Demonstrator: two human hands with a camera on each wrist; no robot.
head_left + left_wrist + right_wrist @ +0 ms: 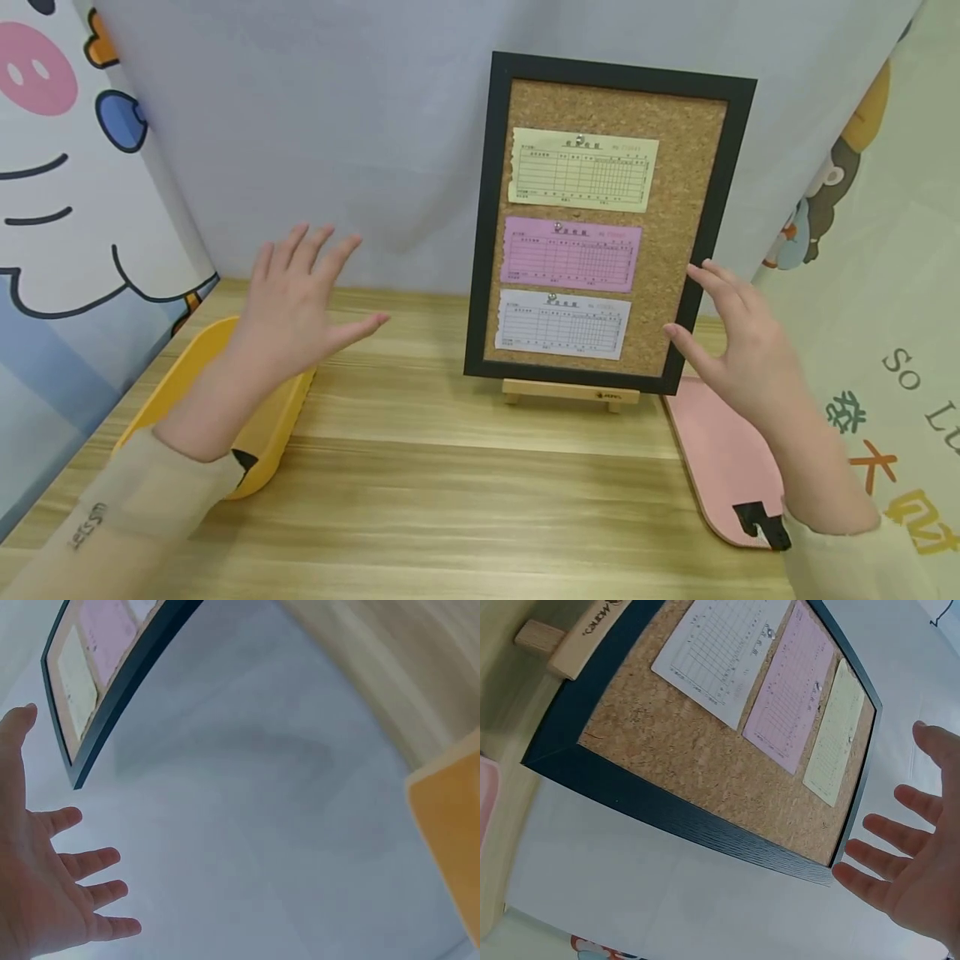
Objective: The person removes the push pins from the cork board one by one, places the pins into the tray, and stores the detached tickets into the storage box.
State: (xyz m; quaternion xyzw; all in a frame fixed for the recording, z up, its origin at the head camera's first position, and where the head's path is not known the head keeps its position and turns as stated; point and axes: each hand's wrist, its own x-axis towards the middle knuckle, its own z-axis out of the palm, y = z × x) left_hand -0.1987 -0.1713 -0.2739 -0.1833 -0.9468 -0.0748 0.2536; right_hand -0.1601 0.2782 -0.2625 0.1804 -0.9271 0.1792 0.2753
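A black-framed cork board [675, 233] stands on a small wooden easel [570, 392] at the back of the wooden table [450, 483]. Three slips are pinned to it: yellow [581, 171] on top, pink [570, 254] in the middle, white [561, 325] at the bottom. My left hand [296, 304] hovers with spread fingers left of the board, over a yellow tray [195, 367], and holds nothing. My right hand [731, 342] is spread beside the board's right frame edge; contact is unclear. The right wrist view shows the board [667, 750] and the right hand [919, 862] just off the frame.
A pink tray [723, 458] lies on the table at the right, under my right forearm. A grey cloth backdrop [337, 150] hangs behind the board, with cartoon-printed panels on both sides. In the left wrist view, the left hand [45, 885] faces the backdrop near the frame [120, 690].
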